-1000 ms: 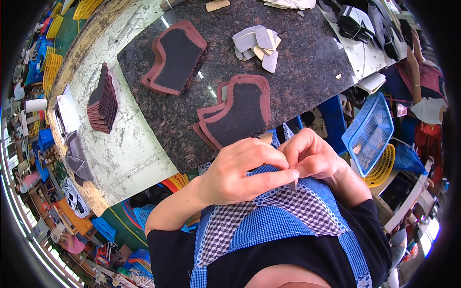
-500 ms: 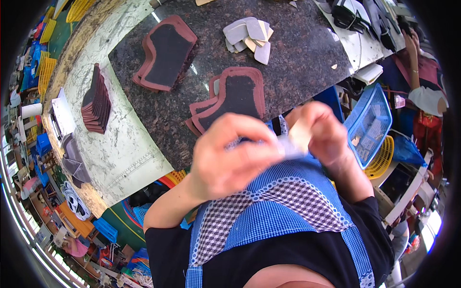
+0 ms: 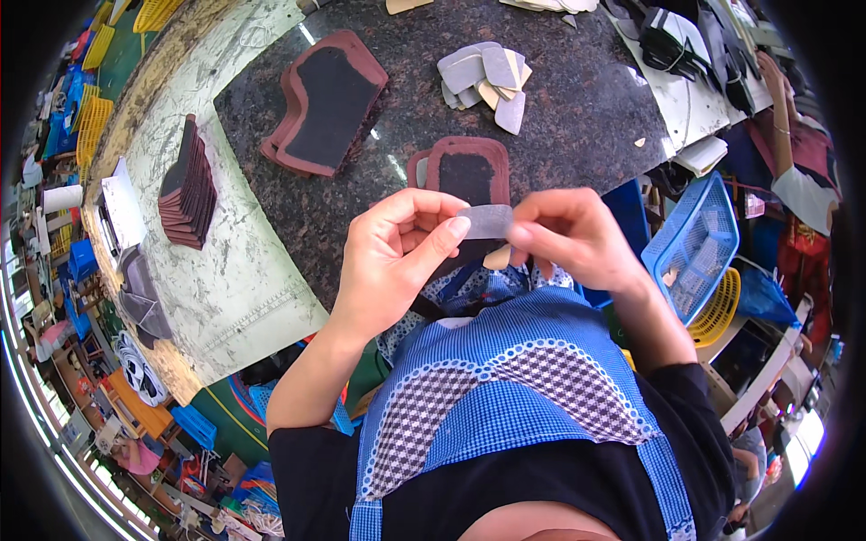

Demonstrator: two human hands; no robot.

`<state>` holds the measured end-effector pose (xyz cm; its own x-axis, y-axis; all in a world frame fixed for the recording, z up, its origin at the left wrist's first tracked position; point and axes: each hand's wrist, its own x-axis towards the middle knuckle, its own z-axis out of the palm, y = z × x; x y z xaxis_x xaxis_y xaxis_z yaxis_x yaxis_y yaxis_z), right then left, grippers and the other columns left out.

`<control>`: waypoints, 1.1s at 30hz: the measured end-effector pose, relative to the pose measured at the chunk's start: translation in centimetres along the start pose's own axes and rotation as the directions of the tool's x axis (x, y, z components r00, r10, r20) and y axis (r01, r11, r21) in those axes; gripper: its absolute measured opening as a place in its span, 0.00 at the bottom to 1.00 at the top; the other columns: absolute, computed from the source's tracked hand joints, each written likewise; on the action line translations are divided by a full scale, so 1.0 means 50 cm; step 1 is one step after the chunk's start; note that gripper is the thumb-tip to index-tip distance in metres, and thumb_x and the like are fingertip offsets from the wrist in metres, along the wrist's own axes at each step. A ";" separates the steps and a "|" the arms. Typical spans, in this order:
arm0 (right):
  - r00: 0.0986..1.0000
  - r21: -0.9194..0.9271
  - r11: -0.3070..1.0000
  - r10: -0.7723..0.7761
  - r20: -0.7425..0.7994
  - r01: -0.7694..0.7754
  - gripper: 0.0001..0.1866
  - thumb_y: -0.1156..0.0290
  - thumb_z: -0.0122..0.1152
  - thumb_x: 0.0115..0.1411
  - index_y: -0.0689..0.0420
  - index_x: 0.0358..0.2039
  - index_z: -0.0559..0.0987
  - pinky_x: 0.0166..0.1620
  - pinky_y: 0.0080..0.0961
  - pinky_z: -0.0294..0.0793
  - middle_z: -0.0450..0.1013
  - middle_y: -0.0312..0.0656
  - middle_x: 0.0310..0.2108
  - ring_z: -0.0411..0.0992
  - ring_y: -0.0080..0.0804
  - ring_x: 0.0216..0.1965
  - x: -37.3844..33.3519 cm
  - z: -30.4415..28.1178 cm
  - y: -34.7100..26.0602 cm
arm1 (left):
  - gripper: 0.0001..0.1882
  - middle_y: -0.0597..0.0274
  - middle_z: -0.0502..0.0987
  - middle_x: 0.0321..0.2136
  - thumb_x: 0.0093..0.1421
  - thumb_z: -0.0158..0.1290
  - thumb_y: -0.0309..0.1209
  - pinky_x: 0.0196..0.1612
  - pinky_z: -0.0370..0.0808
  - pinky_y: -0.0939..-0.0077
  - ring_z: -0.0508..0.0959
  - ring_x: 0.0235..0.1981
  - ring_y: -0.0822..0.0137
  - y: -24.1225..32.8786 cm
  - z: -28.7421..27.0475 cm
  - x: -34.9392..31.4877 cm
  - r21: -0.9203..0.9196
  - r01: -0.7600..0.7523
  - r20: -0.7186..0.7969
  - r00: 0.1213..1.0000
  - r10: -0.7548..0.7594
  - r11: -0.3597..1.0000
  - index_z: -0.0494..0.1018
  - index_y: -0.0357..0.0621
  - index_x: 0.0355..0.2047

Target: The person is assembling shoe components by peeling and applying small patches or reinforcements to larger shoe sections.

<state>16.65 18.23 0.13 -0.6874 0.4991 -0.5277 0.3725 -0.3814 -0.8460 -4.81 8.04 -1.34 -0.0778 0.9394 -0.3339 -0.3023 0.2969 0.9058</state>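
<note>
My left hand [image 3: 388, 248] pinches the left end of a small grey rounded patch [image 3: 488, 221] between thumb and fingers. At the patch's right end, my right hand [image 3: 570, 236] has its thumb and fingers closed on the edge. A cream-coloured piece [image 3: 496, 259] sticks out below the right fingers; how it is held is partly hidden. Just beyond my hands lies a stack of black panels with dark red borders [image 3: 467, 171], partly covered by them. Further off on the dark stone slab [image 3: 415, 99] is a loose pile of grey and cream patches [image 3: 487, 77].
Another stack of red-bordered panels [image 3: 329, 104] lies at the slab's left. Fanned dark red pieces [image 3: 188, 194] rest on the white board [image 3: 244, 298]. A blue basket [image 3: 699, 243] and a yellow basket [image 3: 719, 311] stand right. Another person's arm [image 3: 783, 117] shows at far right.
Both hands have moved slightly away from my body and slowed. The grey patch, blurred before, is now held level and sharp between them, with the cream piece lower under the right fingers.
</note>
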 end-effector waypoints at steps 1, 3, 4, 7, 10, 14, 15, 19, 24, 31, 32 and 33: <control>0.999 -0.004 1.000 -0.031 -0.032 0.031 0.12 0.64 0.63 0.65 0.62 0.34 0.81 0.22 0.16 0.68 0.78 0.36 0.23 0.72 0.17 0.21 0.023 0.002 0.000 | 0.11 0.65 0.80 0.33 0.63 0.60 0.26 0.39 0.77 0.83 0.79 0.33 0.78 -0.001 -0.002 0.013 0.096 -0.042 -0.042 0.998 0.046 0.994 0.77 0.35 0.45; 0.997 -0.005 0.998 -0.058 -0.054 0.058 0.13 0.64 0.63 0.66 0.62 0.32 0.81 0.22 0.16 0.68 0.77 0.36 0.22 0.71 0.17 0.19 0.056 0.012 0.001 | 0.23 0.62 0.81 0.30 0.62 0.61 0.25 0.35 0.79 0.79 0.81 0.29 0.75 0.001 0.002 0.036 0.302 -0.138 -0.144 0.972 0.188 0.943 0.70 0.37 0.56; 0.988 -0.099 0.993 -0.078 -0.136 0.064 0.14 0.64 0.62 0.66 0.63 0.30 0.80 0.22 0.18 0.69 0.77 0.37 0.20 0.72 0.18 0.19 0.069 0.019 0.001 | 0.23 0.62 0.81 0.30 0.62 0.61 0.25 0.35 0.79 0.79 0.81 0.29 0.75 -0.005 0.004 0.049 0.303 -0.133 -0.146 0.972 0.184 0.944 0.70 0.37 0.56; 0.970 -0.250 0.966 -0.116 -0.215 0.060 0.15 0.65 0.61 0.67 0.65 0.28 0.79 0.22 0.20 0.71 0.75 0.38 0.18 0.73 0.20 0.18 0.094 0.019 0.003 | 0.34 0.56 0.81 0.28 0.61 0.61 0.24 0.32 0.80 0.74 0.83 0.27 0.67 -0.035 -0.004 0.082 0.514 -0.226 -0.174 0.918 0.358 0.828 0.59 0.42 0.64; 0.962 -0.292 0.956 -0.104 -0.253 0.027 0.15 0.66 0.61 0.66 0.64 0.27 0.78 0.22 0.23 0.72 0.74 0.40 0.17 0.75 0.23 0.18 0.100 0.015 -0.002 | 0.29 0.60 0.81 0.28 0.62 0.60 0.23 0.34 0.79 0.79 0.80 0.28 0.75 -0.030 0.002 0.086 0.564 -0.184 -0.166 0.930 0.329 0.805 0.61 0.40 0.61; 0.927 -0.660 0.749 -0.290 -0.239 0.065 0.15 0.66 0.67 0.60 0.61 0.23 0.74 0.22 0.30 0.71 0.71 0.42 0.15 0.74 0.27 0.18 0.112 0.019 -0.006 | 0.21 0.60 0.80 0.29 0.57 0.65 0.27 0.30 0.77 0.77 0.81 0.26 0.73 -0.005 -0.004 0.101 0.751 -0.144 -0.062 0.956 0.285 0.644 0.72 0.43 0.50; 0.926 -0.660 0.748 -0.290 -0.241 0.062 0.15 0.66 0.67 0.60 0.61 0.23 0.74 0.22 0.30 0.71 0.71 0.42 0.15 0.74 0.27 0.18 0.112 0.015 -0.006 | 0.21 0.60 0.80 0.29 0.57 0.65 0.27 0.30 0.77 0.77 0.81 0.26 0.73 0.008 -0.007 0.102 0.750 -0.145 -0.060 0.957 0.285 0.646 0.72 0.43 0.50; 0.870 -0.458 0.870 -0.360 -0.337 0.182 0.16 0.69 0.70 0.57 0.59 0.22 0.70 0.22 0.25 0.65 0.66 0.36 0.16 0.67 0.21 0.18 0.111 -0.038 -0.011 | 0.17 0.60 0.76 0.43 0.52 0.67 0.35 0.41 0.77 0.64 0.79 0.39 0.56 0.063 -0.071 0.107 0.978 -0.152 0.043 0.811 0.584 0.140 0.77 0.46 0.41; 0.490 -0.878 0.340 -0.860 -0.146 0.336 0.17 0.72 0.70 0.56 0.57 0.46 0.80 0.40 0.28 0.76 0.77 0.37 0.32 0.76 0.32 0.37 0.183 -0.095 -0.036 | 0.21 0.60 0.79 0.44 0.51 0.68 0.33 0.51 0.75 0.63 0.78 0.46 0.56 0.064 -0.144 0.113 0.991 -0.132 0.102 0.761 0.641 -0.001 0.79 0.42 0.45; 0.440 -0.941 0.140 -0.898 0.009 0.306 0.08 0.73 0.67 0.53 0.55 0.35 0.85 0.42 0.32 0.78 0.78 0.35 0.34 0.75 0.37 0.39 0.206 -0.108 -0.018 | 0.05 0.63 0.84 0.37 0.57 0.62 0.28 0.46 0.78 0.70 0.83 0.38 0.59 0.057 -0.152 0.104 0.875 -0.119 -0.241 0.734 0.635 0.470 0.83 0.43 0.33; 0.421 -0.949 0.098 -0.906 0.039 0.299 0.08 0.73 0.67 0.52 0.54 0.35 0.85 0.41 0.31 0.78 0.78 0.34 0.34 0.75 0.36 0.38 0.205 -0.112 -0.014 | 0.05 0.63 0.84 0.37 0.57 0.62 0.28 0.46 0.78 0.70 0.83 0.38 0.59 0.063 -0.134 0.095 0.878 -0.114 -0.243 0.731 0.638 0.465 0.83 0.43 0.33; 0.409 -0.948 0.106 -0.912 0.027 0.299 0.10 0.73 0.67 0.51 0.53 0.37 0.85 0.40 0.30 0.77 0.77 0.34 0.33 0.74 0.35 0.37 0.208 -0.115 -0.009 | 0.03 0.62 0.84 0.37 0.57 0.61 0.27 0.45 0.78 0.70 0.83 0.37 0.60 0.075 -0.116 0.084 0.956 -0.220 -0.019 0.612 0.790 0.193 0.82 0.42 0.30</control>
<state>12.94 28.07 -5.39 -0.6378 0.5310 0.5579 0.4249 0.8468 -0.3201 -11.77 12.09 -0.85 -0.3047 0.8065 0.5066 0.8670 0.0146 0.4982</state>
